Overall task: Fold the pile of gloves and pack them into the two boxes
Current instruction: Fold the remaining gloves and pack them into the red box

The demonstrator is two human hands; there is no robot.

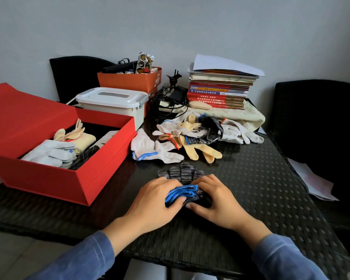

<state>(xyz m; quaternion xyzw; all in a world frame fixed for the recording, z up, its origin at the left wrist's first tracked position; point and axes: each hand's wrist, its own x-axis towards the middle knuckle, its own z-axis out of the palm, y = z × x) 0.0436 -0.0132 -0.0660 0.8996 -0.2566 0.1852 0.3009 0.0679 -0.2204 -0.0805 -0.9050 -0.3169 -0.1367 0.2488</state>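
**A:** How's the light?

**B:** Soft and even. The wall (190, 27) is flat grey and dims toward the top corners. Shadows are faint, with a dark patch on the bench (261, 188) beside the red box (49, 178).

**A:** Glare?

**B:** Only a pale sheen on the bench's right half.

**A:** Sharpness?

**B:** The books (218, 93) are fairly crisp. The left hand (156, 201), right hand (216, 201) and dark glove (187, 194) are smeared by motion. The box looks stretched at the left edge, and the chair (311, 110) bows at the right.
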